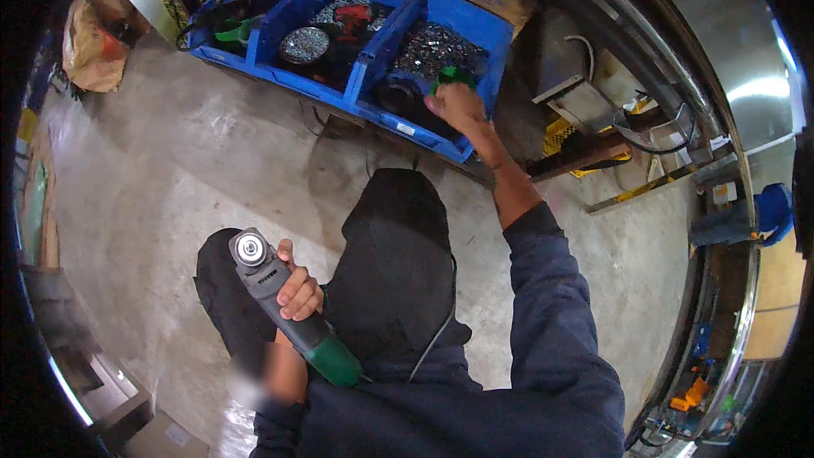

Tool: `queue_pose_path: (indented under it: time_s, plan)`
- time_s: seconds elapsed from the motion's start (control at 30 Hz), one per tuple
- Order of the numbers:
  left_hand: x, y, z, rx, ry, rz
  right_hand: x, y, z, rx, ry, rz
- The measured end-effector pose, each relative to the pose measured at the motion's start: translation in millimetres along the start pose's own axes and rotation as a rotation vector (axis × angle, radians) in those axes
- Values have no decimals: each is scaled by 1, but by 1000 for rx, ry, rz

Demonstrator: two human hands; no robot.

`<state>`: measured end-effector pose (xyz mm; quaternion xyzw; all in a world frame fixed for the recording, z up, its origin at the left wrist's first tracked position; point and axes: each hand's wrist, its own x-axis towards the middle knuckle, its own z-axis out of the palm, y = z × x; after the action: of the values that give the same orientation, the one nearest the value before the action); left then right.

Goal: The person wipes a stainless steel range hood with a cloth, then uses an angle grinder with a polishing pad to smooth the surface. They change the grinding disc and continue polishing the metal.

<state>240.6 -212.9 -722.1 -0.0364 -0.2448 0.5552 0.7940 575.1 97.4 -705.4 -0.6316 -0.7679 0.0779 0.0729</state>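
While the angle grinder (284, 309) is gripped around its body by the left hand (298, 291), with no disc seen on its bare spindle, the right hand (456, 106) is stretched into the blue bin (475, 25) of metal parts, fingers closed on a green piece (454, 76). Fitting appears not yet done.

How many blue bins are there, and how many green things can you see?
Blue bins: 3
Green things: 3, the grinder in the left hand, a green piece at the right hand, and one in the left bin
Total: 6
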Motion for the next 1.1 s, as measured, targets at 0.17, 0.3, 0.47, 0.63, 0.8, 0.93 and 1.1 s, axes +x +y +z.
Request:
queue_pose_path:
  time_s: [0.17,0.3,0.47,0.63,0.8,0.93,1.1]
  plan:
    - [3,1,0,8,7,-12,-2,34,73,-286,-53,-123]
    - [1,2,-2,15,6,-6,0,43,84,-256,-80,-139]
    - [0,-2,3,7,57,21,28,48,88,-138,-235,-100]
    - [0,-5,6,27,65,40,68,10,79,103,-55,108]
    - [-4,-8,10,44,101,79,96,-9,97,73,-53,197]
    - [-14,-8,6,51,120,134,106,-18,109,51,-54,180]
    - [-14,-4,5,80,111,134,118,8,146,10,31,184]
